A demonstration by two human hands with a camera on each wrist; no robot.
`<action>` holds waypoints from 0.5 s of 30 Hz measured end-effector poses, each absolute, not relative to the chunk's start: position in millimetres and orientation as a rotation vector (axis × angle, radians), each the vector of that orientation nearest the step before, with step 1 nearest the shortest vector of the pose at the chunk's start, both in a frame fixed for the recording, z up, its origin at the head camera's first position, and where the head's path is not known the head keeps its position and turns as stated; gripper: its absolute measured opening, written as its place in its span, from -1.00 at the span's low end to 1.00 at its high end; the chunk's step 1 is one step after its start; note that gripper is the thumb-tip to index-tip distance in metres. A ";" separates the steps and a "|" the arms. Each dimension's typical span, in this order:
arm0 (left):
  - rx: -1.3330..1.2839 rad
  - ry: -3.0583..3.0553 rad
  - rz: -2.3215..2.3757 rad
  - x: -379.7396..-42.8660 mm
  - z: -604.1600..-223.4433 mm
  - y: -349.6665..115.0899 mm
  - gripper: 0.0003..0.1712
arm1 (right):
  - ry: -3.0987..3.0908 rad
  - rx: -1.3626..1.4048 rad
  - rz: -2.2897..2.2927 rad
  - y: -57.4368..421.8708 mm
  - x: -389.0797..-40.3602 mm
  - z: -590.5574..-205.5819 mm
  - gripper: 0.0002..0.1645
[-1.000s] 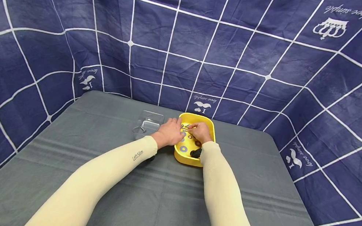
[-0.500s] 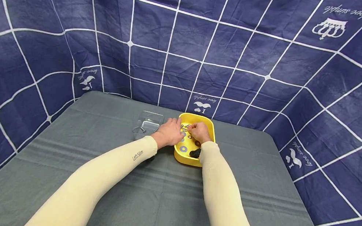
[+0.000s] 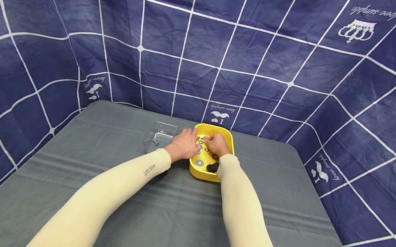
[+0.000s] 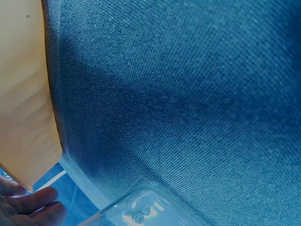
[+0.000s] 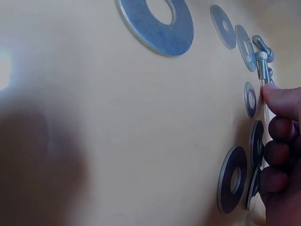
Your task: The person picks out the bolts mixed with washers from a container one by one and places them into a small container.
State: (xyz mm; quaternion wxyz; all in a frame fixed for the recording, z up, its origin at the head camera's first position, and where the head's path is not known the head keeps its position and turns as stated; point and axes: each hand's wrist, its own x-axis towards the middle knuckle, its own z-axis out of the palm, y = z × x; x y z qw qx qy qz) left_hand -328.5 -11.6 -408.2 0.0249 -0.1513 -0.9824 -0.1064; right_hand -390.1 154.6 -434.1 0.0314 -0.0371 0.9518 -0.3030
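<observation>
A yellow bin (image 3: 202, 175) stands on the grey table, holding several flat washers (image 3: 199, 163), a few small bolts (image 3: 204, 138) and a black object (image 3: 212, 167) near its front. My left hand (image 3: 184, 144) grips the bin's left rim, thumb on the inner side; its fingertips show beside the wall in the left wrist view. Inside the bin, my right hand (image 3: 217, 143) pinches a socket-head bolt (image 5: 263, 68) by the shank, between thumb and forefinger, with the other fingers curled. Washers (image 5: 232, 179) lie close by those curled fingers.
Left of the bin sits a clear plastic box (image 3: 164, 137) with a metal piece (image 3: 155, 141) in it. A black item (image 3: 163, 174) is mostly hidden under the left forearm. Behind the grey table (image 3: 119, 220) hangs a blue checked cloth (image 3: 200, 31).
The right fingertips have shifted very slightly among the bolts. The left hand keeps its hold on the rim. The whole view has drifted a little as the head moved.
</observation>
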 end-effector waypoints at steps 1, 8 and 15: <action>-0.466 -3.041 -0.329 -328.7 -408.2 -11.6 -0.20 | 2.933 -0.119 -0.931 154.6 -390.0 -433.7 -0.79; -0.448 -3.069 -0.313 -331.9 -408.4 -11.0 -0.19 | 2.911 -0.134 -0.933 155.6 -388.4 -431.5 -0.77; -0.441 -3.079 -0.271 -334.6 -408.3 -10.2 -0.21 | 2.894 -0.115 -0.981 156.5 -386.4 -429.1 -0.78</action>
